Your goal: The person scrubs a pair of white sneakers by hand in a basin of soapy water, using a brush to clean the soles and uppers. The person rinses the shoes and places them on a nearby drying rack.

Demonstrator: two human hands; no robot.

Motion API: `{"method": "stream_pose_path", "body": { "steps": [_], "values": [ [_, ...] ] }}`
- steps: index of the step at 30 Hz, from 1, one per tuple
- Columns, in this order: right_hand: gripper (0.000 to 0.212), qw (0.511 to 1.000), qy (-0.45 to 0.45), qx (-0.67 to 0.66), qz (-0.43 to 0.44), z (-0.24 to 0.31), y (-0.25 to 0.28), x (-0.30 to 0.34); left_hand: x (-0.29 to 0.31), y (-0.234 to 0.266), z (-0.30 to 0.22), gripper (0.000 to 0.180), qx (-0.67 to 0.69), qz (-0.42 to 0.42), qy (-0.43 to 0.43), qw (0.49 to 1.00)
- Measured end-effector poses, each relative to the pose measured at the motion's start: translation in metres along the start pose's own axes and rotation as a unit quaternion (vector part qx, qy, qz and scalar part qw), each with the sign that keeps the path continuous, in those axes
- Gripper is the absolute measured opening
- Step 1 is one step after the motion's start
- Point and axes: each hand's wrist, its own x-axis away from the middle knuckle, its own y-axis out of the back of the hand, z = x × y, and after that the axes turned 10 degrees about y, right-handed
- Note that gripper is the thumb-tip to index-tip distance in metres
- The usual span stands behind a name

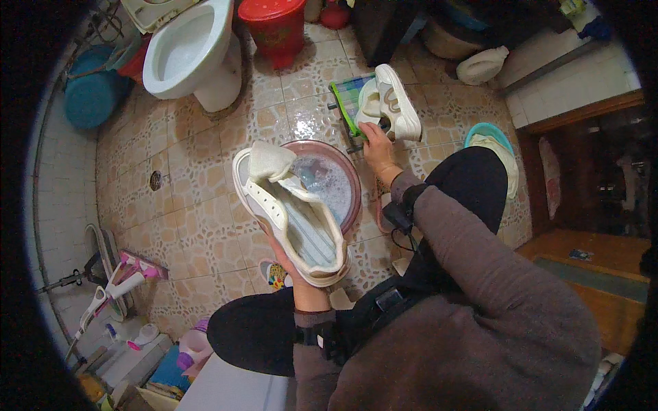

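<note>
A white lace-up sneaker (295, 219) without laces lies along my left hand (290, 268), which grips it from below. Its tongue is pulled up and out, and the grey insole shows. Beneath and beyond the shoe is a pink basin (356, 185) of sudsy water, partly hidden by it. My right hand (380, 152) reaches to a low stool topped with green plaid cloth (343, 96). A second white shoe (399, 109) rests there on its side. My right fingers are bent at the shoe's near end; what they pinch is hidden.
A white toilet (219, 82) and a red bucket (277, 34) stand at the far side. A blue tub (92, 89) is far left. On the right sits a turquoise basin (490, 130) with pale cloth. A pink-and-white mop (140, 267) leans at left, above a floor drain (155, 180).
</note>
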Motion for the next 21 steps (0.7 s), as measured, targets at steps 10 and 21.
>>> {"method": "stream_pose_path", "body": {
  "steps": [10, 21],
  "values": [
    [0.038, 0.996, -0.062, -0.049, 0.035, -0.005, -0.012, 0.003, 0.003, 0.008, 0.001, 0.072, -0.118, -0.052, -0.043, 0.991],
    [0.026, 0.994, -0.074, 0.046, 0.073, -0.012, -0.006, -0.021, 0.002, -0.003, 0.006, 0.067, -0.058, -0.053, -0.034, 0.996]
  ]
}}
